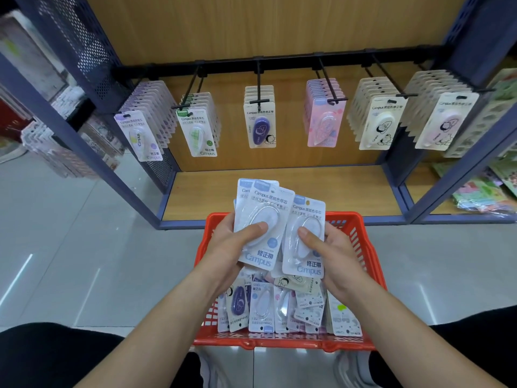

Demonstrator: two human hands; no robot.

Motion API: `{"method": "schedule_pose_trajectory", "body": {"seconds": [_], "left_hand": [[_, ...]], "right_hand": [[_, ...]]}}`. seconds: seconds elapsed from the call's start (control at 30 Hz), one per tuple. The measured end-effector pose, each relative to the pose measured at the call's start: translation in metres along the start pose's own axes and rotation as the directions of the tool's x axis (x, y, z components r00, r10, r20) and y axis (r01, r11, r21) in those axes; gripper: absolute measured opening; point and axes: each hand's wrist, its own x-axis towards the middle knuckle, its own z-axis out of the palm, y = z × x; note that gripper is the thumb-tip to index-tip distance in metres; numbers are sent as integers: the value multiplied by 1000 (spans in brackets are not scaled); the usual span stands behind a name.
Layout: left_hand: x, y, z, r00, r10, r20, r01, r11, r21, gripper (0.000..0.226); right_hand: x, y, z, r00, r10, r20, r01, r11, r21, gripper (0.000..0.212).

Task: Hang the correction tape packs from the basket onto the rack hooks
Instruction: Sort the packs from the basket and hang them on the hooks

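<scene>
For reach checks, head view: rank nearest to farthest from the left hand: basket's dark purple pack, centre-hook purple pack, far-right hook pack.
1. Basket's dark purple pack, just below left hand.
2. Centre-hook purple pack, ahead on the rack.
3. Far-right hook pack, rack's right end.

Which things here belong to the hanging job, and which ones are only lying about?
Job:
- left hand gripping a stack of packs
- right hand gripping a pack
- basket with loose packs
- hooks with hung packs

Lying about:
- left-shelf goods
- right-shelf goods
</scene>
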Motion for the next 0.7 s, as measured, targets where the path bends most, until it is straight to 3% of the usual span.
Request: {"method": "schedule_pose_trajectory", "body": {"seconds": [0.17, 0.43, 0.6, 0.7], "left_hand": [[0, 3, 2, 998, 35, -50, -34, 999, 33, 23], [3, 16, 1, 993, 82, -79, -80, 996, 33, 29], [7, 37, -3, 988, 128, -86, -128, 992, 0, 33], [9, 56, -4, 976, 189, -110, -191, 981, -13, 32]], "right_hand": [[-1, -7, -5, 999, -12, 34, 14, 998, -57, 45], [-2, -23, -1, 997, -34, -64, 31, 999, -37, 42], [1, -52, 5, 987, -98, -128, 88, 993, -77, 26], [8, -76, 16, 966, -178, -185, 155, 979, -134, 34]]}}
